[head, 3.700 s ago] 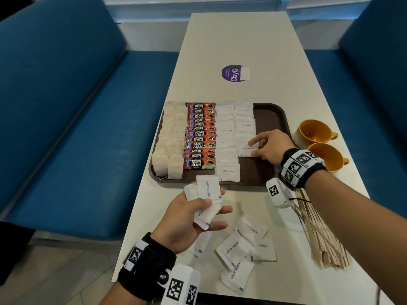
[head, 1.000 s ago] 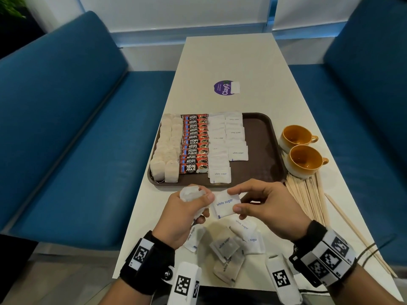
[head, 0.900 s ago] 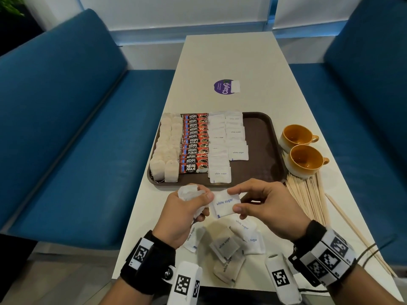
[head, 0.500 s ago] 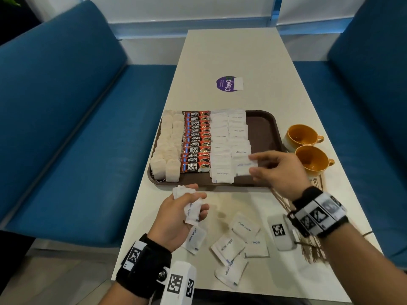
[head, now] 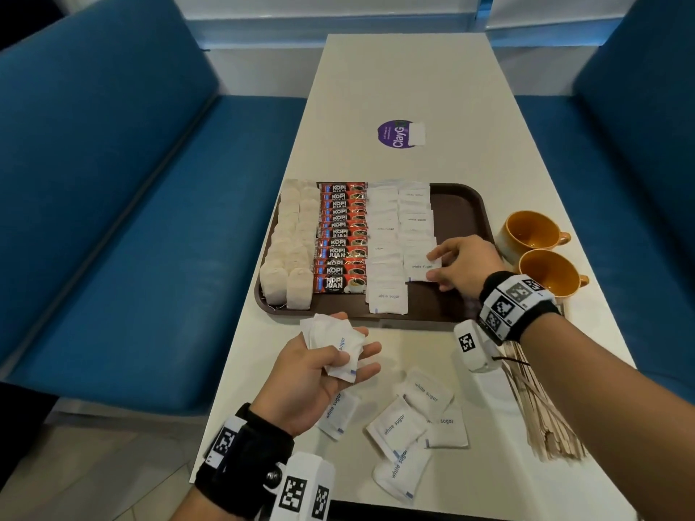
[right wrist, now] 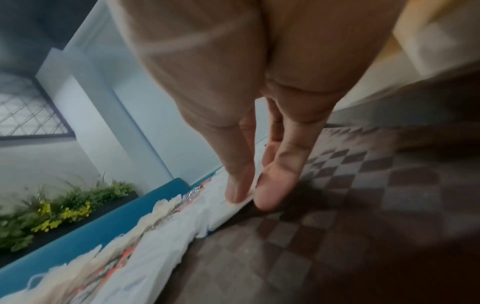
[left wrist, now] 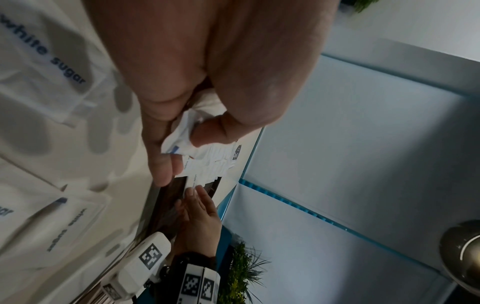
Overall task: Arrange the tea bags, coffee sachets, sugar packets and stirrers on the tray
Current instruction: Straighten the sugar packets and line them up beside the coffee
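Note:
A brown tray (head: 464,216) holds tea bags (head: 289,253) at the left, red coffee sachets (head: 342,238) beside them, then two columns of white sugar packets (head: 383,253). My right hand (head: 432,265) is over the tray and pinches the right edge of a sugar packet (head: 419,268) lying at the near end of the right column. The right wrist view shows thumb and finger meeting on that packet's edge (right wrist: 244,200). My left hand (head: 353,355) hovers just before the tray, gripping a small bundle of sugar packets (head: 333,342), also seen in the left wrist view (left wrist: 182,133).
Several loose sugar packets (head: 398,426) lie on the white table (head: 406,77) near its front edge. A heap of wooden stirrers (head: 541,411) lies at the right under my right forearm. Two yellow cups (head: 532,231) (head: 551,272) stand right of the tray. Blue benches flank the table.
My right hand took one sugar packet from my left hand, carried it forward over the tray and lowered it onto the near end of the right sugar column. The left hand kept its bundle.

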`<state>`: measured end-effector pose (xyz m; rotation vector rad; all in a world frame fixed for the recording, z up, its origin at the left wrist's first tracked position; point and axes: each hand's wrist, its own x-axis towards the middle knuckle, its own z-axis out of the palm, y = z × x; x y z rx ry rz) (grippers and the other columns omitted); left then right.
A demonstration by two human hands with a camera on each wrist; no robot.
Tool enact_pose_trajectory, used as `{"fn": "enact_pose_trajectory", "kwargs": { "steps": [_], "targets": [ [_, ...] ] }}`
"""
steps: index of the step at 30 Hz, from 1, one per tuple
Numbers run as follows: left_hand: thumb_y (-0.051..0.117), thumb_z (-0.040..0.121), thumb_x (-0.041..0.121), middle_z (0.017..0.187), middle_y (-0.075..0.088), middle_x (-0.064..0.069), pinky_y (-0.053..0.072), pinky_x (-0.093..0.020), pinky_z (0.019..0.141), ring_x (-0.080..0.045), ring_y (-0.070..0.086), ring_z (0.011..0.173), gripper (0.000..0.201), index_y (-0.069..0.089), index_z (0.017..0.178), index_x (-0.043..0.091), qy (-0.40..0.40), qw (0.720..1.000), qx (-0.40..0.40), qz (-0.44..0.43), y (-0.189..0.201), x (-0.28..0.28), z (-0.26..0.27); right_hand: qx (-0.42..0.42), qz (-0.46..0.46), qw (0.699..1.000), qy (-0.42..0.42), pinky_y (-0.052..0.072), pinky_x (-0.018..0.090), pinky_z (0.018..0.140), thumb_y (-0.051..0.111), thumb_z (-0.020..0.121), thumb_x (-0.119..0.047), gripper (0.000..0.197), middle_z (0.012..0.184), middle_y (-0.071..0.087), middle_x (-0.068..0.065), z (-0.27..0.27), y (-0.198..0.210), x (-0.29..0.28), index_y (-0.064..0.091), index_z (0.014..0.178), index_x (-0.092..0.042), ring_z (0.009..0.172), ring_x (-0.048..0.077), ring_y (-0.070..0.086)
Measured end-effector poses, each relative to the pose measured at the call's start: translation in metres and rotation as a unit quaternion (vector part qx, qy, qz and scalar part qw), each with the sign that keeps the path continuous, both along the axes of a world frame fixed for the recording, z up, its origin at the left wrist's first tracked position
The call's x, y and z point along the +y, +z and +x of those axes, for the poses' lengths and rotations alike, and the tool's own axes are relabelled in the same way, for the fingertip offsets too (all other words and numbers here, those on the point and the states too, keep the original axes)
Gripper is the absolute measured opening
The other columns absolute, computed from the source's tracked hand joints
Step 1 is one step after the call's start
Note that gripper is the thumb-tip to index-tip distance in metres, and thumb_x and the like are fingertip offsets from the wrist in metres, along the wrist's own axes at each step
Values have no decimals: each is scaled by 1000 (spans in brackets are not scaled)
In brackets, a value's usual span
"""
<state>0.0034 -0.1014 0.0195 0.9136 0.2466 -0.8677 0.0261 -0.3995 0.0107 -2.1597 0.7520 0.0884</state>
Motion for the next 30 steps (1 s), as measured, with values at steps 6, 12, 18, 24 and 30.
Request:
{"fn": "enact_pose_trajectory", "kwargs": {
  "steps": [6,12,18,24,30],
  "targets": [
    [42,95,-22,127,63,-34,61,-58,80,-51,68,109,50,49,138,2,-29,999,-16,-3,-1,0,-1,25,-48,998,22,62,36,83,85,83,-18,28,94,67,-1,6,4,4,71,108,-22,77,18,70],
    [43,95,-21,125,64,-33,62,-56,77,-52,69,107,47,51,136,2,-32,999,-24,-3,0,4,-2,-28,-38,998,-49,55,43,102,70,94,-16,51,116,68,-1,21,8,-15,55,143,-19,109,20,64],
    [45,95,-20,123,64,-34,62,-56,78,-52,69,107,46,51,136,1,-28,999,-33,6,-1,5,1,1,34,999,-34,49,42,108,58,96,-4,77,151,52,5,52,11,-15,21,162,-15,129,25,56],
    [44,95,-20,126,62,-35,62,-53,77,-51,69,108,47,51,136,2,-22,999,-40,11,-5,7,6,15,59,998,-12,50,43,107,58,93,-7,88,152,51,8,66,-1,-15,6,164,-10,128,27,57],
    [44,96,-20,126,63,-34,61,-54,79,-51,68,109,46,51,136,2,-23,999,-42,10,-8,8,5,14,48,999,5,42,39,115,62,93,-4,92,169,23,4,53,3,-13,7,165,-19,149,27,37]
  ]
}}
